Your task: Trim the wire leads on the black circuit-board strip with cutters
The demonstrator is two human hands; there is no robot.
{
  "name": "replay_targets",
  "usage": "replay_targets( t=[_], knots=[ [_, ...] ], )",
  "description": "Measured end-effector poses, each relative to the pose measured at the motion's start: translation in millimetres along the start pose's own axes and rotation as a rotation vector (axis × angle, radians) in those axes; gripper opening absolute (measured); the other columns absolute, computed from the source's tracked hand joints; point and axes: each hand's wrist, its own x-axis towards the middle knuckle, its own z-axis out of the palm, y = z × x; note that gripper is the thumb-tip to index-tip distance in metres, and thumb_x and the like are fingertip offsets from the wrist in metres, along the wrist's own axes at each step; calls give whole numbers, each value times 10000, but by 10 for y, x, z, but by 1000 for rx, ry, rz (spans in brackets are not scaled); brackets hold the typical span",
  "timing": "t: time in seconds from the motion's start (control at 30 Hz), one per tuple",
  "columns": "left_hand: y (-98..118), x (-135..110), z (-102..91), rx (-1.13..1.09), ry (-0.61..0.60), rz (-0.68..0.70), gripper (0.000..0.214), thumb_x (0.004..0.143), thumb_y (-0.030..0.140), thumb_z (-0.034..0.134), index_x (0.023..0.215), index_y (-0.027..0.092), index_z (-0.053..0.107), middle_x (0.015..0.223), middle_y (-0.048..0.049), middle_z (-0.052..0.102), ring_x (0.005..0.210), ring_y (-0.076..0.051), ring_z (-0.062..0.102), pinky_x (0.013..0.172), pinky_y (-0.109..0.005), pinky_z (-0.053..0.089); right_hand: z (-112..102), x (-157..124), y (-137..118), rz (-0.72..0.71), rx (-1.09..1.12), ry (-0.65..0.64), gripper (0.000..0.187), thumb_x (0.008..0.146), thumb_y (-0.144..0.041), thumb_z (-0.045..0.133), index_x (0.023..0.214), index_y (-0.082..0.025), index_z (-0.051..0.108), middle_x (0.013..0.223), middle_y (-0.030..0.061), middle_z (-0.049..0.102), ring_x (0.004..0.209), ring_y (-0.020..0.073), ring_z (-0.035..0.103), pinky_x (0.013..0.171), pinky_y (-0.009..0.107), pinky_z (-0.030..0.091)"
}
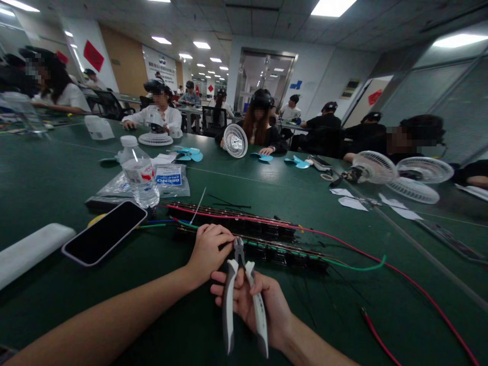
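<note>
My right hand (259, 300) is wrapped round the grey-and-white handles of a pair of cutters (244, 292), jaws pointing up toward the board. My left hand (209, 249) is curled in a pinch right beside the cutter jaws, at the near edge of a long dark terminal strip (267, 239); what it pinches is too small to make out. Red wire (343, 241) and green wire (354, 265) run along the strip and off to the right. A white cable tie (198, 206) sticks up behind my left hand.
A black phone (104, 232) lies face up at left, beside a water bottle (139, 173) and plastic bags (168, 178). A white bar (30, 249) sits at far left. Fans (235, 141) and blue blades lie farther back. Several people sit around the green table (57, 178).
</note>
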Motion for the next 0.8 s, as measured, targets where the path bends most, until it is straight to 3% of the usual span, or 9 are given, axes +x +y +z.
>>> replay_targets(
  t=[0.17,0.43,0.8],
  knots=[
    [14,0,-1,-16,3,-6,107,805,241,574,784,253,678,869,15,651,843,-172,547,880,-402,292,-18,9,-16,7,-5,-9,154,564,-121,436,682,-131,534,1059,137,607,963,258,586,930,442,332],
    [33,-2,-11,-36,1,-26,110,807,221,575,787,255,678,870,19,649,845,-168,548,879,-395,289,-48,30,-5,-8,-15,0,121,553,-139,420,654,-147,486,864,97,601,782,220,588,797,407,399],
    [28,-6,-13,-28,8,-21,92,800,227,593,791,257,679,860,30,645,837,-158,552,865,-381,288,-67,44,21,-15,-20,-16,95,552,-158,392,636,-167,435,779,79,562,709,216,557,738,391,389]
  ],
)
